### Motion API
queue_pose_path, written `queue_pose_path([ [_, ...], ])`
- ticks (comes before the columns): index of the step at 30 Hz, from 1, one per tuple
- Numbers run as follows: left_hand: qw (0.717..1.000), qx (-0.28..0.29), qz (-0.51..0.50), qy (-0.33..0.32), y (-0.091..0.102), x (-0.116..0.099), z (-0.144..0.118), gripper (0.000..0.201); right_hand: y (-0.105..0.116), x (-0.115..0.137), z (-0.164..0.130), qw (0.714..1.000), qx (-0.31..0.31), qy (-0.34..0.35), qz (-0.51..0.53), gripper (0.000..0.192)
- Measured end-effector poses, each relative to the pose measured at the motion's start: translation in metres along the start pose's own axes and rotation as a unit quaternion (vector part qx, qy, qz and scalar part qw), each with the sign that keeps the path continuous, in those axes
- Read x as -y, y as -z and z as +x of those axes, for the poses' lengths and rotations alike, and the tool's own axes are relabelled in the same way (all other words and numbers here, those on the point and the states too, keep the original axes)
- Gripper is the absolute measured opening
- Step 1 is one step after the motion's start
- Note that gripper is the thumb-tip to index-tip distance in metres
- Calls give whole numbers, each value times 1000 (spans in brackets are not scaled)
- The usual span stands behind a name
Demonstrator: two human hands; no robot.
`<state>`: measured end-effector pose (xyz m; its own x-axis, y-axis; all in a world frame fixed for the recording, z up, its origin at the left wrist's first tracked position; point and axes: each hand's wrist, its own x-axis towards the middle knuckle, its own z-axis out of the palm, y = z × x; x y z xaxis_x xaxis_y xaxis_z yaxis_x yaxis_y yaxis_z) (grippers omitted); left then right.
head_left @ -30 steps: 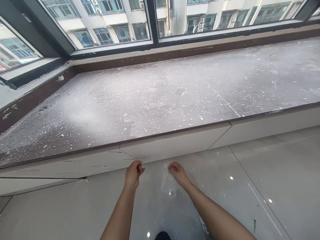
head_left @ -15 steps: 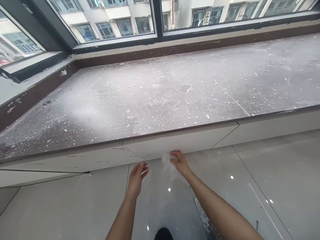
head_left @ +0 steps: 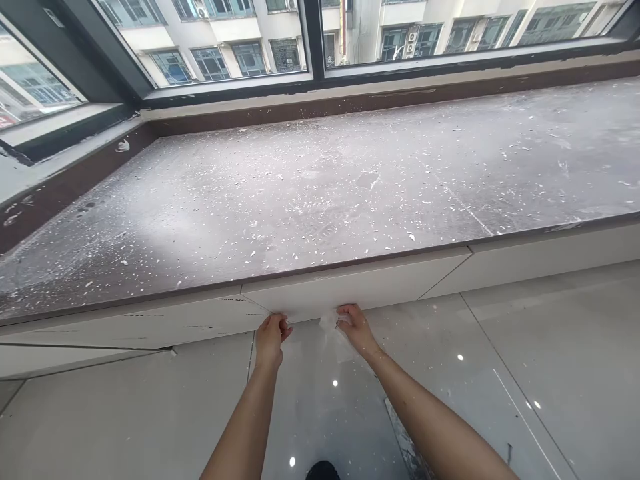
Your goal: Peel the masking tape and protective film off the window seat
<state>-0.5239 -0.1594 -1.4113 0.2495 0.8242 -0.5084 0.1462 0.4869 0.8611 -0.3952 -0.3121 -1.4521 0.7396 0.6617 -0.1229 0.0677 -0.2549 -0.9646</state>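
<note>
My right hand [head_left: 359,335] is closed, its thumb and fingers pinching a crumpled piece of clear plastic film [head_left: 329,323]. The film hangs just off the front of a white panel [head_left: 360,281] below the sill and trails toward the floor. To its left, my left hand [head_left: 270,341] has its fingers curled together at the lower left corner of that panel, by the seam with the neighbouring white panel [head_left: 180,320], which bears dark printed marks. Whatever the left fingertips hold, if anything, is hidden.
Above the panels, a brown windowsill [head_left: 300,200] is strewn with white flakes and dust, with dark-framed windows [head_left: 315,40] behind. Below lies a grey tiled floor [head_left: 150,413]. A speckled flat piece [head_left: 404,440] lies partly under my right forearm.
My left hand has moved up and slightly left, onto the panel's lower edge, and its fingers have curled in. My right hand keeps its hold on the film. The view has shifted slightly.
</note>
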Motion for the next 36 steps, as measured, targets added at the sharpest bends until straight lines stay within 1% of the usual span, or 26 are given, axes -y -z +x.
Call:
queue_pose_path([
  [5,999,-8,-49,9,3,18,0,9,-1,0,-1,1000,9,-18,18,19],
  [12,994,11,-96,46,12,64,-14,10,-5,-2,0,1000,-7,-13,2,18],
  [14,993,19,-98,57,14,75,-20,11,-12,0,0,1000,3,-17,-11,16],
  [17,993,32,-91,61,17,86,-25,12,-34,3,0,997,50,-41,-34,17],
  [20,995,41,-66,56,19,92,-27,15,-62,4,0,987,113,-115,-24,16],
  [22,997,39,-42,49,20,95,-27,17,-81,5,2,974,153,-165,19,18],
  [23,998,37,-30,46,20,97,-28,17,-89,5,3,969,162,-183,43,19],
  [25,999,35,-8,38,19,101,-29,18,-104,4,6,965,152,-205,67,20],
  [27,999,39,14,29,19,106,-31,17,-116,0,8,967,125,-218,48,17],
  [29,998,50,40,23,21,110,-33,16,-123,-6,8,968,106,-228,13,12],
  [32,992,85,91,28,30,111,-38,19,-124,-18,5,966,95,-237,-25,10],
  [34,984,117,128,41,38,105,-40,25,-121,-26,2,966,97,-236,-46,11],
  [35,979,125,155,41,43,101,-40,28,-120,-30,1,967,98,-230,-55,11],
  [36,975,121,184,34,46,96,-38,30,-118,-33,0,968,102,-219,-63,12],
])
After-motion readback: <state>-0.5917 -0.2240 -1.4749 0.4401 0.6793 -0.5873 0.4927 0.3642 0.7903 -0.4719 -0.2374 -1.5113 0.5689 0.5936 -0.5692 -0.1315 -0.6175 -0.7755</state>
